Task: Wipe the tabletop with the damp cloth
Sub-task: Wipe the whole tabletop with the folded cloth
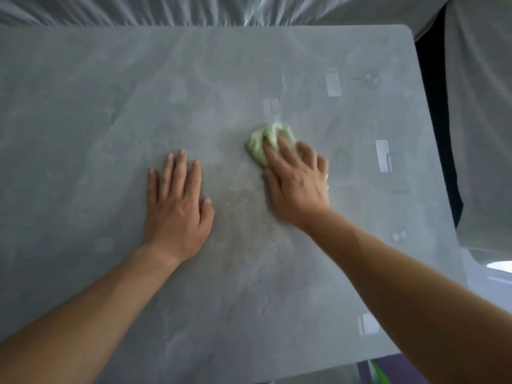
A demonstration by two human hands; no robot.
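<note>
A grey stone-patterned tabletop (110, 106) fills most of the head view. A crumpled light green cloth (261, 141) lies near its middle. My right hand (296, 181) presses down on the cloth with the fingers spread over it; most of the cloth is hidden under them, and the hand is slightly blurred. My left hand (177, 206) lies flat on the table to the left of the cloth, palm down, fingers apart, holding nothing. A patch of dull smears and crumbs (241, 200) lies between the two hands.
Pale plastic sheeting (194, 9) hangs behind the far edge of the table and along the right side (482, 134). A dark gap (435, 120) runs beside the table's right edge. Something green and purple (379, 370) shows below the near edge.
</note>
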